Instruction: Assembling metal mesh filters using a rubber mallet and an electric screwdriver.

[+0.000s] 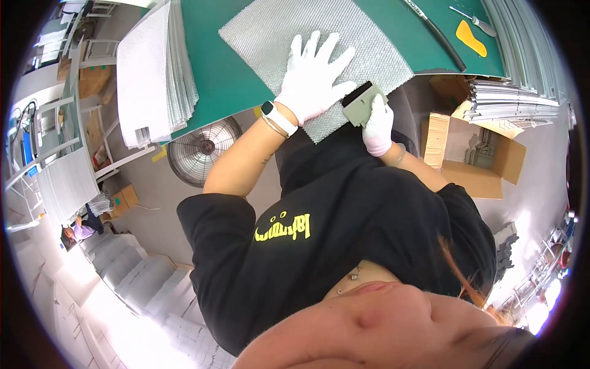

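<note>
Closest to the lens, our black shirt [344, 227] is filling the lower frame. Beyond it, our left hand [314, 77], in a white glove, is lying flat on a silvery mesh sheet [279, 31], fingers spread wide apart and gripping nothing. Our right hand [377, 126] (also gloved) is clamping its fingers around a grey scraper [362, 103], which is touching the sheet's near edge just beside the left thumb. That sheet is resting on the green worktop [224, 74], its near corner overhanging the edge. We are seeing a stack of similar mesh sheets [153, 71] lying to the left, a floor fan [203, 150] beneath it, and an open cardboard box [479, 163] at the right.
</note>
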`<action>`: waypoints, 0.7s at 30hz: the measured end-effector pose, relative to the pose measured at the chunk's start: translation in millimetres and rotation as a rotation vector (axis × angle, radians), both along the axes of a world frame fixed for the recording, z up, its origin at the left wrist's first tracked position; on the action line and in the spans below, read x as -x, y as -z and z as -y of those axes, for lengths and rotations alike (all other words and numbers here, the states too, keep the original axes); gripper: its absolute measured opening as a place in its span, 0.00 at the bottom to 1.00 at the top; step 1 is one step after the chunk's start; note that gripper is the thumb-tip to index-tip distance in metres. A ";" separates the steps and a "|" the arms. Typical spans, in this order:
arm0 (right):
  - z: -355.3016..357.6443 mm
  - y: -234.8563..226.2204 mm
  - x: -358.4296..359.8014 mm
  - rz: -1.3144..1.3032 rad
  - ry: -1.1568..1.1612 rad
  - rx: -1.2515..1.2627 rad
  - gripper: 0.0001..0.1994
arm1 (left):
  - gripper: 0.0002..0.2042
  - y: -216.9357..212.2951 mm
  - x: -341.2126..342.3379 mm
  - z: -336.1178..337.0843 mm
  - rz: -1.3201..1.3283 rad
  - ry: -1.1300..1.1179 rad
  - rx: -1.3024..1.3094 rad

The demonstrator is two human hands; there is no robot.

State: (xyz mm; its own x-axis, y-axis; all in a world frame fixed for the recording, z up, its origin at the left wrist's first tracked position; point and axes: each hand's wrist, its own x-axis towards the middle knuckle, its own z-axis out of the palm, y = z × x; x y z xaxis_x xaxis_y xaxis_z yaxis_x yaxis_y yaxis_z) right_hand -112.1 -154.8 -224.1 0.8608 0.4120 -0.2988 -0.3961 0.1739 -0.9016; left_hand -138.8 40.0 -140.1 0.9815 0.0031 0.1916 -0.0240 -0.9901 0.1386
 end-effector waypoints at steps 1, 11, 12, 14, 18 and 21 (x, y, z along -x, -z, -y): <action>-0.9 2.0 1.8 -0.003 0.004 -0.002 0.19 | 0.32 0.7 1.3 1.7 0.007 -0.005 0.006; 5.7 -25.0 -59.9 -0.051 -0.582 0.125 0.14 | 0.32 2.0 3.1 8.9 0.015 -0.092 -0.033; 4.6 -28.8 -50.1 -0.009 -0.446 0.097 0.13 | 0.32 1.4 7.0 15.8 -0.006 -0.106 -0.021; 9.8 -27.1 -39.6 -0.096 -0.272 -0.052 0.11 | 0.32 -1.6 12.6 30.6 -0.019 -0.113 -0.012; 24.9 -40.1 -19.5 -0.078 -0.174 -0.015 0.08 | 0.32 -6.7 25.1 50.8 -0.081 -0.130 0.067; 29.1 -41.6 -14.9 0.022 -0.184 0.064 0.10 | 0.33 -6.6 30.0 56.0 -0.102 -0.137 0.068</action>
State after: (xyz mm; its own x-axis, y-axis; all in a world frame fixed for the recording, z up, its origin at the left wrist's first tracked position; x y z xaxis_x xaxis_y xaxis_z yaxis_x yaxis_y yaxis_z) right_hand -97.1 -184.0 -182.5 0.7794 0.5438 -0.3112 -0.3956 0.0419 -0.9175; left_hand -168.8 -16.0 -133.5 0.9853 0.1477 0.0857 0.1281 -0.9713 0.2006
